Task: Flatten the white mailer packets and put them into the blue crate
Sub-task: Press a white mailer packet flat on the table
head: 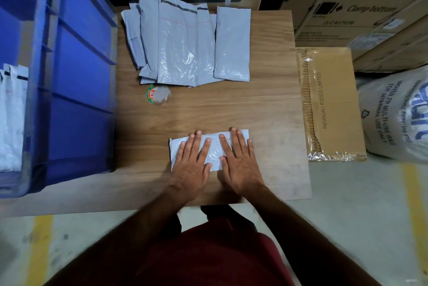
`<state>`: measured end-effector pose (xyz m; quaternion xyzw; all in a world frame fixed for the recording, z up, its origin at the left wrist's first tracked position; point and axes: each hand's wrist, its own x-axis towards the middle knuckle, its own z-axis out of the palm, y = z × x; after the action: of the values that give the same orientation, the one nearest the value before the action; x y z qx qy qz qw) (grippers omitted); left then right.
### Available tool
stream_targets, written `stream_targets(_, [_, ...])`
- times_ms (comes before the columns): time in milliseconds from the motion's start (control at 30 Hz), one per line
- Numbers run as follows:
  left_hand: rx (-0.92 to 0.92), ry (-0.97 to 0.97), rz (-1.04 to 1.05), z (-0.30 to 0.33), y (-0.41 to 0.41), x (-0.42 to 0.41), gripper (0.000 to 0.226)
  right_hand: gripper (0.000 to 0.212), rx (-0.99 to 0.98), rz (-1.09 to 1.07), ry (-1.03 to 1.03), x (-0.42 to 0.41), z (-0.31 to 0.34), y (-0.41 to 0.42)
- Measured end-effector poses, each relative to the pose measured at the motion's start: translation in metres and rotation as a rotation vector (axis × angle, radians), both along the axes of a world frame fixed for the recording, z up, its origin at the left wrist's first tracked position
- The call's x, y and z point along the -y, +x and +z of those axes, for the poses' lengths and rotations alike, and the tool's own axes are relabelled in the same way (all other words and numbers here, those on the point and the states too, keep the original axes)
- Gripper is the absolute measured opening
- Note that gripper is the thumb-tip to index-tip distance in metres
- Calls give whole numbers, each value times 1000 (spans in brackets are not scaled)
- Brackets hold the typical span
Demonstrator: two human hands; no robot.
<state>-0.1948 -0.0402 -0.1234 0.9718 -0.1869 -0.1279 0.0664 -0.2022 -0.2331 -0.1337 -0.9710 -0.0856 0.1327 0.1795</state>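
Now | mailer packet [214,150] flat under straight fingers [236,141] | both hands pressing

We see both arms reaching forward from the bottom of the view, bare below the elbows. The left hand [192,165] and right hand [240,165] lie palm down, side by side and just apart, thumbs turned inward toward each other. On both, the fingers [236,140] are straight, slightly spread, pressing flat
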Motion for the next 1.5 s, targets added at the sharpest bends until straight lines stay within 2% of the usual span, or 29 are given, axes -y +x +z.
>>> stream_targets(133, [62, -37, -43, 0, 9, 18, 70, 62, 34, -69, 133, 12, 3, -2])
stream_targets(233, [34, -43, -111, -8, 10, 31, 70, 64, 35, -151, 100, 30, 0, -10])
stream_targets(367, [40, -37, -106, -16, 8, 32, 71, 65, -9, -92, 24, 37, -7, -12])
stream_targets(533, [17, -38, -148, -8, 15, 28, 70, 66, 36, -137, 32, 28, -1, -12])
stream_targets(700, [87, -32, 80, -11, -2, -6, 68, 64, 78, -41, 51, -1, 4, -8])
stream_targets(867, [32, -20, 49, -21, -4, -15, 70, 66, 46, -44, -10, -6, -2, -8])
stream_targets(967, [76, -65, 44, -14, -5, -18, 67, 66, 75, -45, -1, -16, 5, -7])
stream_targets(1033, [107, -66, 64, -16, -8, -27, 66, 66, 84, 22, 39, -28, 9, -6])
stream_targets(1133, [52, -40, 155, -25, -14, -43, 70, 67, 80, 104, 10, -43, 6, -9])
stream_targets(1333, [28, -9, 94, -20, -14, -47, 78, 69, 11, 100, 4, -45, 6, -8])
stream_targets(1433, [64, -34, -125, -16, -15, -61, 86, 69, -2, 103, 57, -37, 12, -6])
stream_targets(1500, [77, -14, -243, -16, -15, -69, 80, 74, 6, 92, 62, -23, 16, -12])
